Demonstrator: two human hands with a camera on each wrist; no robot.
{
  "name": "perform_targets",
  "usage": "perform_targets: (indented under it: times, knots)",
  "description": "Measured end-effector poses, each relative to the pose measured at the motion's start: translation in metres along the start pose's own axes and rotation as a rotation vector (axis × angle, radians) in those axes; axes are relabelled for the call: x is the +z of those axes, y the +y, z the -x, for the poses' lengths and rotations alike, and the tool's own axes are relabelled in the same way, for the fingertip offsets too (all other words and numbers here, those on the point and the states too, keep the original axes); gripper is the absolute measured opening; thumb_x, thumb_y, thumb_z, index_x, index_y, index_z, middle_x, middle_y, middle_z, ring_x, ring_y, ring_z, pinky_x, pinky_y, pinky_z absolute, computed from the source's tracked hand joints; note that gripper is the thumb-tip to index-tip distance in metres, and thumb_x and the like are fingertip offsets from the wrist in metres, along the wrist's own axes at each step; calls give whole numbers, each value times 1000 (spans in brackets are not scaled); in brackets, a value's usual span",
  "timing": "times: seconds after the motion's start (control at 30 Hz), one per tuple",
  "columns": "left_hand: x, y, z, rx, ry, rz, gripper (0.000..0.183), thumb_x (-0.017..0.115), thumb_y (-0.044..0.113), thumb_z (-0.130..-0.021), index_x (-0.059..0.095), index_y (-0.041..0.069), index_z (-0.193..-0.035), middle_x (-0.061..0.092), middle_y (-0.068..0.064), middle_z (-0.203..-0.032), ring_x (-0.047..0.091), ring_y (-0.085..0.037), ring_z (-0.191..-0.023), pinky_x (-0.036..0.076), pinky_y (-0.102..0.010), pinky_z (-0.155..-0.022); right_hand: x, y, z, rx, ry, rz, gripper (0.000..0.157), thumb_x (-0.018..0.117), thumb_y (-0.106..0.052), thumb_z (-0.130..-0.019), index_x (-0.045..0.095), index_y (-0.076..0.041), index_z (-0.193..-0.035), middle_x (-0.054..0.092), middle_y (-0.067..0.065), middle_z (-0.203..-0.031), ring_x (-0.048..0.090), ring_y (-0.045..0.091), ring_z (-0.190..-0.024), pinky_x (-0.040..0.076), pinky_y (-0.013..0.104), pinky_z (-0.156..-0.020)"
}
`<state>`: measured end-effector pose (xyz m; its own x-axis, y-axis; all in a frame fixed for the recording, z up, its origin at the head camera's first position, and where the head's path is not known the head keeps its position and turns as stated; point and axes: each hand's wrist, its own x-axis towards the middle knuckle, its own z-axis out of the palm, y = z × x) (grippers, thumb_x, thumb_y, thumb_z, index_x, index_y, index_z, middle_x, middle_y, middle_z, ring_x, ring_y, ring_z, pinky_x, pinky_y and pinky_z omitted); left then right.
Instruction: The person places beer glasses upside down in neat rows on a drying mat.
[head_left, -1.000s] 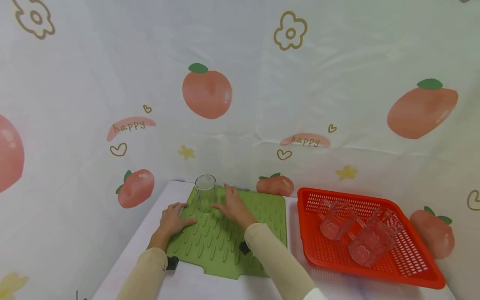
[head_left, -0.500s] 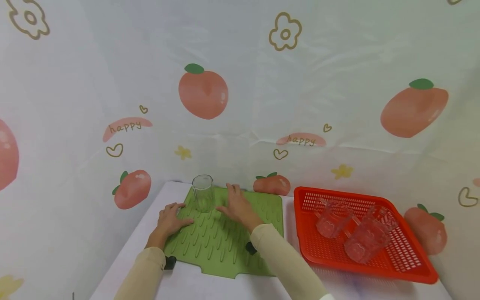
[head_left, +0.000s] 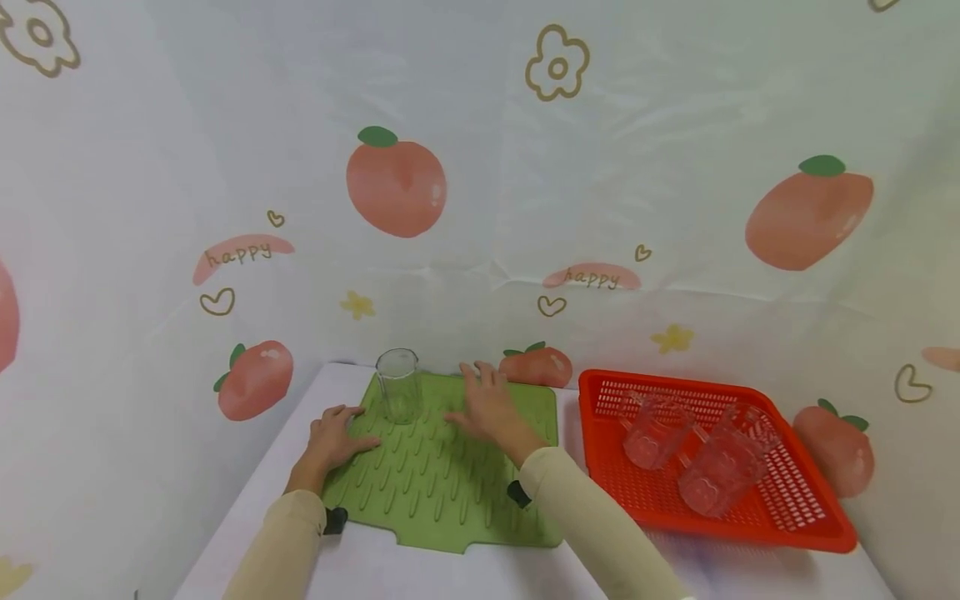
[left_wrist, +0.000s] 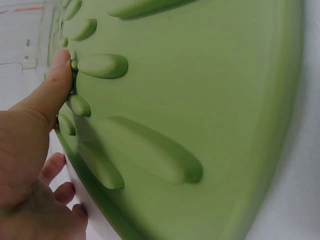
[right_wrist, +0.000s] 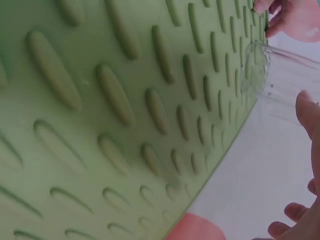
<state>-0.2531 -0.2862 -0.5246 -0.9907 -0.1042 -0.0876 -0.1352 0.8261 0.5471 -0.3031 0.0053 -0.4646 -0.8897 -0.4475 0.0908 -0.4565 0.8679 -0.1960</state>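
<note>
A clear tall glass (head_left: 400, 387) stands upright at the back left of a green ridged mat (head_left: 442, 500). My left hand (head_left: 330, 442) rests at the mat's left edge, thumb and fingers spread apart. In the left wrist view its thumb (left_wrist: 57, 75) lies along the mat while the other fingers sit past the edge. To the right of the glass, my right hand (head_left: 491, 408) hovers over the mat with fingers loose and nothing in it. The right wrist view shows a gap between that hand's thumb (right_wrist: 306, 112) and the glass.
A red plastic basket (head_left: 712, 525) sits right of the mat, tilted slightly in view. Inside it lie two clear glass mugs, a smaller one (head_left: 652, 437) and a larger one (head_left: 720, 475). A white fruit-printed cloth (head_left: 465, 317) hangs behind the white table (head_left: 360, 567).
My right hand has let go of the glass and drawn away to the right. The glass stays standing, and my left hand keeps its place on the mat. The head view has turned slightly right.
</note>
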Motion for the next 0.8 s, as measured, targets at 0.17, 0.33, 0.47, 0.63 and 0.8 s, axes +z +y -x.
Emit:
perform_targets:
  times: [0.17, 0.33, 0.47, 0.63, 0.8]
  knots:
    - [1, -4, 1, 11, -1, -3, 78, 79, 41, -88, 49, 2, -148, 27, -37, -158, 25, -66, -140, 31, -74, -111, -7, 8, 8, -9, 21, 41, 98, 66, -66, -89, 24, -15, -162, 30, 21, -163, 28, 41, -153, 23, 63, -124]
    - [1, -5, 1, 18, 4, -8, 78, 79, 41, -88, 49, 2, -148, 27, -37, -157, 27, -65, -139, 31, -74, -111, -12, 13, 14, -9, 39, 89, 100, 64, -71, -88, 22, -18, -162, 27, 19, -165, 24, 42, -155, 22, 64, -124]
    - [1, -4, 1, 27, 14, -20, 78, 80, 41, -87, 50, 1, -147, 30, -38, -156, 30, -66, -136, 32, -73, -110, -18, 16, 21, -17, 28, 100, 101, 62, -71, -89, 18, -20, -164, 21, 19, -168, 20, 44, -156, 20, 65, -125]
    - [2, -3, 1, 37, 14, -30, 77, 80, 41, -88, 50, 1, -147, 30, -38, -156, 31, -66, -135, 33, -73, -109, -30, 20, 33, -43, 33, 114, 99, 61, -71, -89, 21, -19, -163, 22, 19, -168, 21, 45, -156, 20, 68, -123]
    - [3, -3, 0, 39, 18, -26, 76, 80, 40, -88, 50, 2, -147, 30, -37, -156, 32, -65, -135, 33, -73, -109, -37, 28, 40, -33, 18, 95, 98, 58, -73, -90, 20, -20, -164, 19, 17, -169, 15, 44, -157, 16, 69, -124]
